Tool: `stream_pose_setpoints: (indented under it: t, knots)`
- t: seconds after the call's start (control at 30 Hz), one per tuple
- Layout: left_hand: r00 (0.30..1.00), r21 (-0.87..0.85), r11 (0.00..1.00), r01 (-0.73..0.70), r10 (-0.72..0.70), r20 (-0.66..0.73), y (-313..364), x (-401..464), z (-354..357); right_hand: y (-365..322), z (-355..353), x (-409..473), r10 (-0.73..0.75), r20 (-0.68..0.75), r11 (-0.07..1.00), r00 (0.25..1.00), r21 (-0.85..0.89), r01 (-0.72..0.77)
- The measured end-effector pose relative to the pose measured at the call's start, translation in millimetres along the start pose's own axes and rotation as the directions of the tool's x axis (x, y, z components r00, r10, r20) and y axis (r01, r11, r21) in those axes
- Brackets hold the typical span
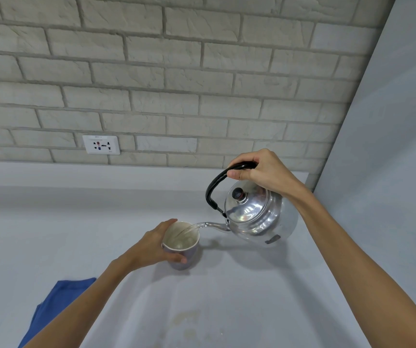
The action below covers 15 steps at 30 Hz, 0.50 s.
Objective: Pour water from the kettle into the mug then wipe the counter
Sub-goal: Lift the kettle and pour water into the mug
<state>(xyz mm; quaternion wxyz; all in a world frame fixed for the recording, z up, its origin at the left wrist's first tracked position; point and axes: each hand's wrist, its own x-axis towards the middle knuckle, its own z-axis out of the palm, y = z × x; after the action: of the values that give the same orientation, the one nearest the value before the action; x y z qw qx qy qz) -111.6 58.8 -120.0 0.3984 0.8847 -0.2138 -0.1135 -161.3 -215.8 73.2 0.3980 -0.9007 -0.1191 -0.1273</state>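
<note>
A shiny metal kettle (254, 217) with a black handle hangs tilted above the grey counter (76, 222). My right hand (259, 169) grips the top of its handle. Its spout points left, and a clear stream of water runs from it into the mug (184, 247). The mug is pale inside and stands upright on the counter at centre. My left hand (151, 247) wraps around the mug's left side. A blue cloth (59, 302) lies on the counter at the lower left, partly hidden by my left forearm.
A brick wall runs along the back of the counter, with a white power socket (101, 144) at the left. A plain grey wall (390, 146) closes the right side. Faint brownish stains (186, 320) mark the counter near the front.
</note>
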Motion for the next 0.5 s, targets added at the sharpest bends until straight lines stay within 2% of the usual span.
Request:
stream_pose_setpoints:
  t: [0.5]
  knots:
    - [1.0,0.013,1.0,0.009,-0.009,-0.006,0.8,-0.9,-0.4,-5.6,-2.1,1.6,-0.01,0.02,0.999,1.0,-0.043,0.011]
